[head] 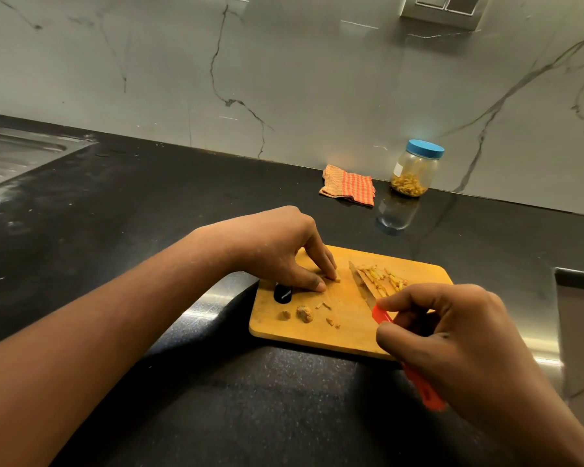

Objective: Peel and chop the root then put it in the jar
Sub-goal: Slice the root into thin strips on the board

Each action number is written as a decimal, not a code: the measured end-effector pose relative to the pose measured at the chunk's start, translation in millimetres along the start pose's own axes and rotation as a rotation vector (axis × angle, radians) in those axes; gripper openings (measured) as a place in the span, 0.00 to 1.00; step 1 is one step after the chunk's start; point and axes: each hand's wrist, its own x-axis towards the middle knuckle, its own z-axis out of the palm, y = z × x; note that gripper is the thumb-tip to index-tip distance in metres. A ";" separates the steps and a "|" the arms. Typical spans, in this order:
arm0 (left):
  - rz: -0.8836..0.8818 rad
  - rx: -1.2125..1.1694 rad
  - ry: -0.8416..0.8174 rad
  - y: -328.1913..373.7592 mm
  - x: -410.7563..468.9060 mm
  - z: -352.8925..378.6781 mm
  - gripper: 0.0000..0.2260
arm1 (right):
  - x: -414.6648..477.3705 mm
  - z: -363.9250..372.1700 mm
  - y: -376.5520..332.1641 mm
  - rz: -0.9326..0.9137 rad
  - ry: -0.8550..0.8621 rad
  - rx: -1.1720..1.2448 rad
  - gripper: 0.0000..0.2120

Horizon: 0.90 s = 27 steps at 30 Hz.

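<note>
A wooden cutting board (pixel 351 335) lies on the black counter. My left hand (pixel 284 251) pinches a small pale piece of root (pixel 335 279) against the board. My right hand (pixel 452 335) grips the red handle of a knife (pixel 363 284), whose blade lies tilted on the board. A pile of yellow chopped strips (pixel 385 279) rests on and beside the blade. Peel scraps and a brown root stub (pixel 304 313) lie at the board's near left. The clear jar (pixel 415 170) with a blue lid stands at the back by the wall, holding chopped pieces.
A folded orange checked cloth (pixel 349 188) lies left of the jar. A steel sink (pixel 11 153) sits at the far left. A steel-edged recess (pixel 580 318) borders the counter on the right. A marble wall runs along the back.
</note>
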 end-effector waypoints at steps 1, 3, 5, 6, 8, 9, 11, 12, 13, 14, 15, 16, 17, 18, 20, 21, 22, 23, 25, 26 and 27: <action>0.001 0.006 0.001 -0.1 0.1 0.1 0.14 | -0.3 1.6 -0.8 -0.006 0.000 0.006 0.07; 0.002 0.015 0.002 0.0 0.5 0.4 0.14 | -0.4 4.8 -2.2 -0.016 -0.002 0.005 0.08; 0.003 0.023 0.004 0.2 1.1 0.6 0.14 | -0.4 7.1 -3.0 -0.021 -0.011 0.007 0.09; 0.005 0.026 0.005 0.2 1.1 0.6 0.14 | -0.5 7.6 -3.0 -0.024 -0.013 0.007 0.09; 0.008 0.034 0.003 -0.1 0.9 0.4 0.14 | -1.0 7.7 -3.3 -0.029 -0.018 0.007 0.09; 0.010 0.037 0.001 -0.2 0.6 0.3 0.13 | -1.1 7.7 -3.7 -0.030 -0.021 0.007 0.10; 0.010 0.040 -0.006 -0.1 0.3 -0.1 0.13 | -1.6 7.6 -4.5 -0.028 -0.028 0.004 0.10; 0.008 0.043 -0.011 0.0 0.2 -0.2 0.13 | -1.7 7.6 -4.8 -0.027 -0.033 0.003 0.10; 0.005 0.046 -0.016 0.3 0.1 -0.3 0.13 | -1.5 7.4 -5.2 -0.028 -0.037 0.003 0.10; 0.001 0.047 -0.020 0.5 0.0 -0.4 0.13 | -1.3 7.1 -5.5 -0.029 -0.040 0.004 0.10; -0.003 0.046 -0.023 0.8 -0.1 -0.5 0.13 | -1.0 6.8 -5.9 -0.031 -0.043 0.003 0.10; -0.007 0.044 -0.025 1.1 -0.3 -0.6 0.13 | -0.5 6.7 -6.0 -0.033 -0.048 0.000 0.10; -0.010 0.043 -0.028 1.5 -0.4 -0.9 0.13 | 0.3 6.5 -6.0 -0.033 -0.055 -0.002 0.10; -0.013 0.043 -0.030 1.8 -0.8 -1.2 0.13 | 1.7 6.6 -5.8 -0.029 -0.064 -0.001 0.10; -0.018 0.035 -0.037 2.7 -1.6 -1.8 0.14 | 4.6 6.9 -5.6 -0.021 -0.085 -0.009 0.09; -0.021 0.030 -0.041 3.0 -1.9 -2.0 0.14 | 5.8 7.2 -5.5 -0.025 -0.094 -0.017 0.09; -0.025 0.025 -0.045 3.2 -2.3 -2.3 0.14 | 6.9 7.3 -5.5 -0.030 -0.101 -0.026 0.09; -0.029 0.019 -0.048 3.2 -2.5 -2.5 0.14 | 7.9 7.4 -5.8 -0.037 -0.105 -0.034 0.09; -0.033 0.009 -0.050 3.1 -2.6 -2.9 0.14 | 10.5 8.3 -5.9 -0.049 -0.103 -0.051 0.09; -0.035 0.005 -0.051 2.9 -2.5 -3.1 0.14 | 12.1 9.0 -5.4 -0.048 -0.099 -0.060 0.09; -0.038 0.000 -0.053 3.2 -2.0 -3.0 0.14 | 13.4 9.4 -4.8 -0.042 -0.094 -0.064 0.10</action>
